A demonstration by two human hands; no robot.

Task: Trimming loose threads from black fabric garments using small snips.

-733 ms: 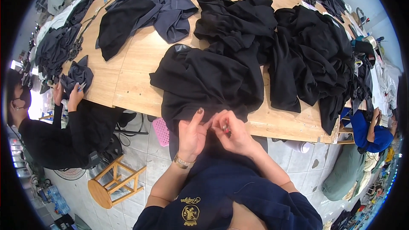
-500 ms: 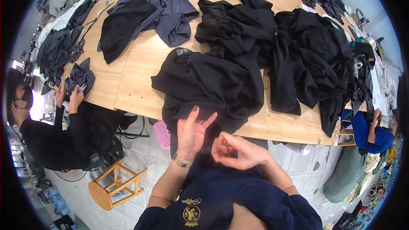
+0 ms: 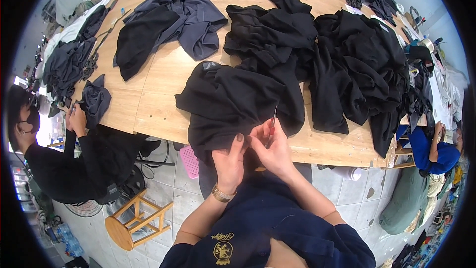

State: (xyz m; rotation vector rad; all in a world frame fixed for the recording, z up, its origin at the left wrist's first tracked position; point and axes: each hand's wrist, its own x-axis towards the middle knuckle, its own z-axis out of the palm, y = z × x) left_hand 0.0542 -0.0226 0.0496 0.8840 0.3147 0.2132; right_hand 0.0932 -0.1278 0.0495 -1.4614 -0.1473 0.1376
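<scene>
A black garment [image 3: 238, 94] lies bunched at the table's near edge, with part of it hanging over. My left hand [image 3: 229, 166] grips its near edge, thumb on top and the other fingers mostly hidden. Close beside it, my right hand [image 3: 272, 151] is closed around a slim red-handled tool [image 3: 271, 130]. A thin pointed metal tip rises from the tool, directed away from me; whether it is a seam ripper or thread snips I cannot tell. The right fingertips come up against the cloth next to my left thumb.
More black garments [image 3: 362, 64] are heaped to the right and behind. A grey and black garment [image 3: 198, 25] lies at the back left. At the left, a masked person [image 3: 64, 159] handles dark cloth; another person in blue [image 3: 431, 151] works far right. A wooden stool [image 3: 119, 233] stands lower left.
My left hand has gone from spread fingers to gripping the garment's edge. My right hand has moved forward beside it, and the red-handled tool's tip now points away from me.
</scene>
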